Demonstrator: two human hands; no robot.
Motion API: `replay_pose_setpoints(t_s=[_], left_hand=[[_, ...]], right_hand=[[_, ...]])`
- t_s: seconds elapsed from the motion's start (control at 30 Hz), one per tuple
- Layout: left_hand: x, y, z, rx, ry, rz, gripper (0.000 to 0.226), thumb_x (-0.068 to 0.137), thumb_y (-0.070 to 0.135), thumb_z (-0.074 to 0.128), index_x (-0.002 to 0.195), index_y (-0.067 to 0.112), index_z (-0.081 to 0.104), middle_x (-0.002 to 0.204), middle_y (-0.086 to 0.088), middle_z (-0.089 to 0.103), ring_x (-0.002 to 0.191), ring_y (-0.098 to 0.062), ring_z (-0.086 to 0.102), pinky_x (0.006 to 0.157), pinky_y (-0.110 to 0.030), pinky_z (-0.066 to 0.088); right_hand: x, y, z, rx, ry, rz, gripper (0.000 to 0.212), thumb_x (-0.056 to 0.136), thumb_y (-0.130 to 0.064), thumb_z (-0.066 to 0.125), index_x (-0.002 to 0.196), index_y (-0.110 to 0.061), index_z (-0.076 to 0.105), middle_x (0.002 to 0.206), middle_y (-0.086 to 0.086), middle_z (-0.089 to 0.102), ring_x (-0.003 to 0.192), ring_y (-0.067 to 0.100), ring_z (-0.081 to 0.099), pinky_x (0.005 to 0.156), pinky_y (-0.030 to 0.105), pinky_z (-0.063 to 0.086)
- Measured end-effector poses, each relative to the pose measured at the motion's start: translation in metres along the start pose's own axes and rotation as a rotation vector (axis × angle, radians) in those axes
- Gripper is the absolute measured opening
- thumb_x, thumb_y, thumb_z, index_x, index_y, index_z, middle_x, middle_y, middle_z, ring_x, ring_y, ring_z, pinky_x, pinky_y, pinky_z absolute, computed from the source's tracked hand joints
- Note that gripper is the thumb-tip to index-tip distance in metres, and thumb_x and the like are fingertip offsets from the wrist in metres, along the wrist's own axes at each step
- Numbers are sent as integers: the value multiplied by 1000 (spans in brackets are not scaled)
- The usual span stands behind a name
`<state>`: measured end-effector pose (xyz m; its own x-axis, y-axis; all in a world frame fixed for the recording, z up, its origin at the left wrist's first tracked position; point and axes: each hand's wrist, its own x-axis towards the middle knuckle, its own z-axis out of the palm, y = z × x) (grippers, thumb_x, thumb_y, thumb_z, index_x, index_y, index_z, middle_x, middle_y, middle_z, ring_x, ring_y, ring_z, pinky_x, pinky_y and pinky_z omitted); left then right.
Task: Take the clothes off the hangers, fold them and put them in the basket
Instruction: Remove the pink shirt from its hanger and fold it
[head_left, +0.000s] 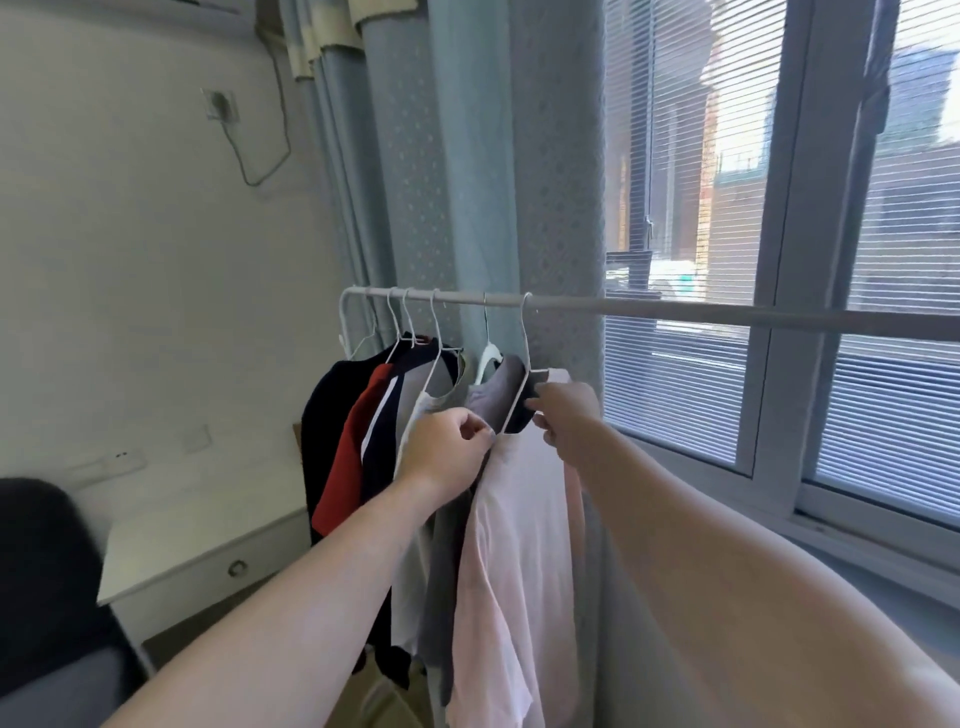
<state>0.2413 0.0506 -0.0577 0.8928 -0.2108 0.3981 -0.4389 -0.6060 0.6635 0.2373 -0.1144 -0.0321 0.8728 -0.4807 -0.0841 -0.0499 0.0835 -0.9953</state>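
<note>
Pink shirt (519, 545) against grey shirt (491, 402), curtain (467, 182) behind

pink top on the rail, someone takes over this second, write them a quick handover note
Left hand: pinches the pink top at its left shoulder.
Right hand: grips its right shoulder, beside the white hanger.
Things: the pink top is on that hanger, hooked on the rail, at the near end of the row. The other clothes hang behind it. The basket is not in view.
Done: nothing that shows here.
Left: slip the pink top off, fold it, put it in the basket, then do the rest.
</note>
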Motion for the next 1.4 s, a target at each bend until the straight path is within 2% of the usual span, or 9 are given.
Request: replay_pose_setpoints(t_s=[0.1, 0.3, 0.43, 0.53, 0.67, 0.83, 0.97, 1.2, 1.4], left_hand=[[-4, -3, 11, 6, -73, -26, 16, 88, 40, 68, 93, 25, 69, 88, 13, 68, 88, -5, 63, 82, -23, 50], [-18, -8, 13, 96, -8, 35, 26, 92, 46, 61, 89, 21, 69, 74, 13, 65, 74, -5, 61, 66, -19, 44], [-25, 0, -24, 56, 148, 93, 15, 95, 33, 61, 91, 22, 70, 73, 13, 65, 70, -2, 60, 61, -18, 42], [-32, 0, -62, 24, 256, 150, 18, 94, 38, 61, 87, 24, 70, 69, 9, 65, 68, -5, 60, 59, -24, 41], [-52, -11, -107, -22, 313, 208, 35, 90, 56, 59, 83, 24, 72, 70, 7, 67, 70, -5, 60, 61, -21, 42], [-85, -32, -156, -127, 365, 176, 21, 92, 39, 67, 85, 22, 78, 78, 9, 73, 77, -9, 66, 70, -33, 50], [-112, -39, -194, -74, 392, 185, 15, 90, 34, 70, 87, 23, 79, 84, 11, 76, 82, -3, 68, 75, -28, 52], [-150, -65, -245, 91, 435, 144, 12, 87, 39, 72, 86, 29, 79, 82, 14, 75, 80, -3, 68, 73, -33, 54], [-174, -72, -265, 72, 509, 95, 12, 89, 29, 71, 89, 20, 80, 81, 12, 73, 79, 3, 62, 70, -9, 46]], right_hand=[[7, 5, 3, 52, -35, 10, 18, 85, -2, 48, 74, -14, 57, 77, 10, 61, 47, 15, 46, 41, 16, 30], [22, 10, 11, 46, 2, -36, 16, 44, -8, 55, 57, -16, 61, 63, 14, 58, 47, 20, 45, 49, 31, 35], [-28, -25, 17, 159, -14, -66, 12, 78, -5, 68, 71, -14, 65, 64, 8, 52, 48, 15, 37, 46, 23, 29], [-50, -41, 34, 267, -71, -117, 6, 81, -11, 70, 75, -12, 68, 77, 9, 59, 48, 11, 36, 42, 23, 27], [-91, -53, 63, 295, -127, -207, 16, 87, -6, 65, 73, -14, 67, 69, 8, 57, 48, 13, 42, 45, 25, 32], [-152, -38, 106, 324, -183, -259, 13, 93, -11, 60, 81, -11, 66, 71, 7, 67, 48, 15, 54, 49, 28, 43], [-195, -14, 143, 200, -261, -290, 33, 95, -25, 55, 66, -14, 68, 66, 3, 69, 55, 19, 53, 48, 28, 38], [-239, 7, 187, 188, -248, -202, 34, 94, -29, 57, 67, -11, 65, 65, 6, 56, 52, 17, 42, 45, 27, 30], [-259, 9, 204, 329, -201, -4, 35, 97, -23, 52, 65, -14, 60, 65, 0, 62, 50, 16, 44, 46, 27, 34]])
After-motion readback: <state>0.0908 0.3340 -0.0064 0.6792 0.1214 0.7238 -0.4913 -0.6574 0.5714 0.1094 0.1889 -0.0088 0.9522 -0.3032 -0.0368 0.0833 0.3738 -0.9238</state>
